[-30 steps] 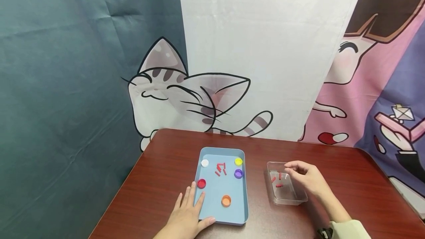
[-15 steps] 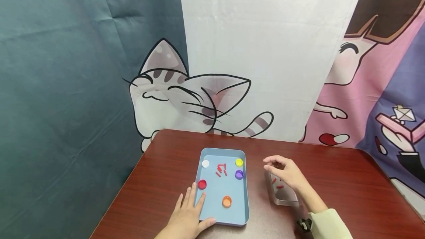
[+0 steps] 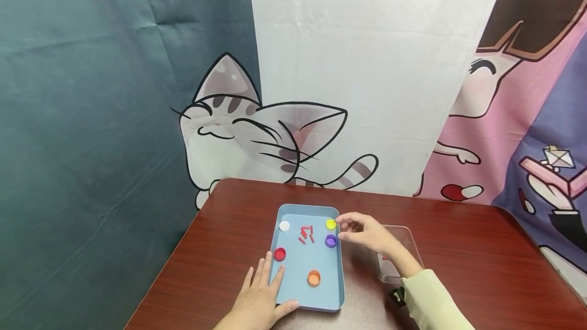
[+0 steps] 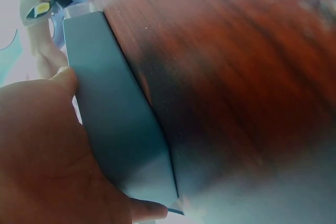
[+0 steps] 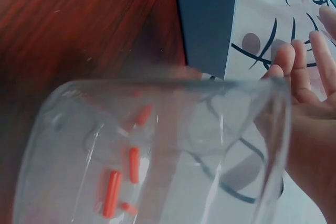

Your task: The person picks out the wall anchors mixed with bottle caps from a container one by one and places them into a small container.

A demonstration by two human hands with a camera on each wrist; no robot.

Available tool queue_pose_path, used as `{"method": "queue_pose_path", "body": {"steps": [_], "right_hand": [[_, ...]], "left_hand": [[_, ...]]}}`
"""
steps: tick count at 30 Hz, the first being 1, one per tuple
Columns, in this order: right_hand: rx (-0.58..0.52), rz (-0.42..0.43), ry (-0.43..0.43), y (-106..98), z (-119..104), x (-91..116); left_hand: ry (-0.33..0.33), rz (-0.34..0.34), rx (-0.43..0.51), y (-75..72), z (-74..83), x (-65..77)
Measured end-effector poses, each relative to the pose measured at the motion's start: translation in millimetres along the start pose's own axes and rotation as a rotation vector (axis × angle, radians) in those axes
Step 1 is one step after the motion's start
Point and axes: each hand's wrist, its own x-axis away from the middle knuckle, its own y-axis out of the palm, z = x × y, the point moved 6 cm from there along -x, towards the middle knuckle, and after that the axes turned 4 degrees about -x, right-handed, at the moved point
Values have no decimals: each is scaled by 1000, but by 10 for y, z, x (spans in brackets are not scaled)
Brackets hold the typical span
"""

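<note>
A light blue tray [image 3: 293, 286] lies on the table with several short red sticks [image 3: 303, 233] grouped in its far half. My left hand [image 3: 259, 294], fingers straight and spread, rests on the tray's near-left corner; the left wrist view shows it against the tray's outer wall [image 4: 113, 93]. My right hand [image 3: 369, 234] hovers at the tray's far-right rim, fingertips close to the yellow cap [image 3: 330, 224] and purple cap [image 3: 330, 241]. Its fingers [image 5: 300, 69] are loosely bent and apart, with nothing between them. Behind that wrist stands a clear plastic box [image 3: 410, 241] containing red sticks [image 5: 111, 195].
Also in the tray are a white cap [image 3: 284, 226], a red cap [image 3: 279, 254] and an orange cap [image 3: 314, 278]. Printed curtains [image 3: 390, 65] hang right behind the dark red-brown table [image 3: 220, 228].
My right hand has moved left from above the clear box to the tray's right rim, its forearm now crossing over the box. My left hand has stayed in place.
</note>
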Motion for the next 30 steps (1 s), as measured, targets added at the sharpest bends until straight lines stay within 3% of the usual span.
{"method": "queue_pose_path", "body": {"steps": [9, 20, 30], "right_hand": [[43, -149, -27, 215, -6, -254], [183, -316, -53, 520, -15, -491], [251, -340, -96, 698, 22, -638]], "left_hand": [[-14, -7, 0, 14, -12, -11], [-9, -1, 5, 13, -15, -13], [5, 5, -1, 3, -1, 4]]}}
